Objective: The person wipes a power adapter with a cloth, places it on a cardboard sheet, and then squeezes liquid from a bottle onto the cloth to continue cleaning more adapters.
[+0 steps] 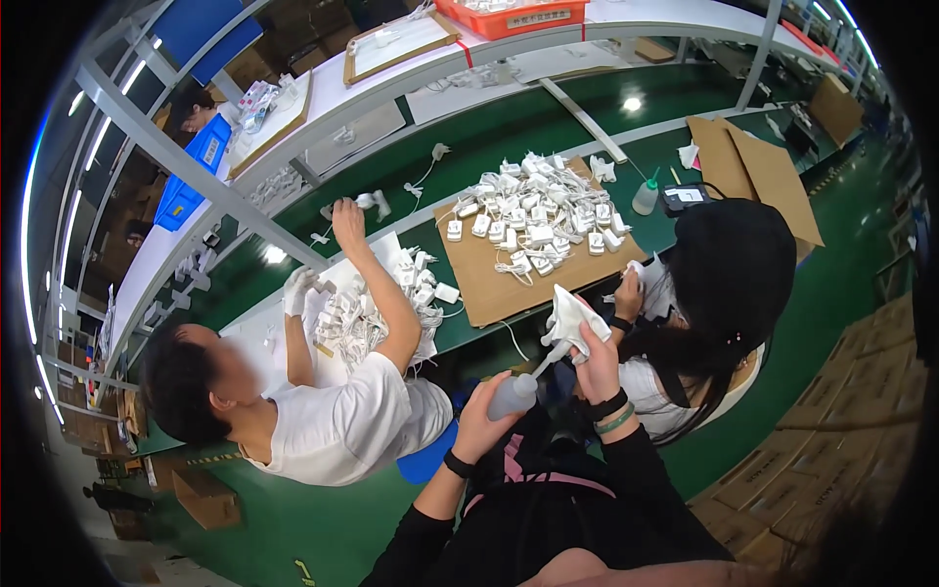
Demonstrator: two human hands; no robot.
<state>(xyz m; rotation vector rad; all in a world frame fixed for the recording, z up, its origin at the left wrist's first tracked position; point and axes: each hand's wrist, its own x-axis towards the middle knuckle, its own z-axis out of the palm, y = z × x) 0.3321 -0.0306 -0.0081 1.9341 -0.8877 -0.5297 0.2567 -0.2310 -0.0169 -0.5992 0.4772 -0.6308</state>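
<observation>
My left hand point(481, 421) is wrapped round a translucent squeeze bottle point(511, 396), tilted with its thin nozzle pointing up and to the right. The nozzle reaches a crumpled white cloth point(569, 321), and whether the tip touches it I cannot tell. My right hand point(597, 364) grips that cloth between thumb and fingers. Beyond my hands a big heap of white power adapters point(533, 210) with cables lies on a flattened cardboard sheet point(479, 301) on the green bench. A second pile of white adapters point(377, 318) sits further left.
A co-worker in a white shirt point(342, 421) sits on the left, reaching across the bench. Another person with dark hair point(729, 284) works close on my right. A green-tipped bottle point(646, 196) stands beside a black device point(693, 199). Stacked cartons point(822, 421) line the right.
</observation>
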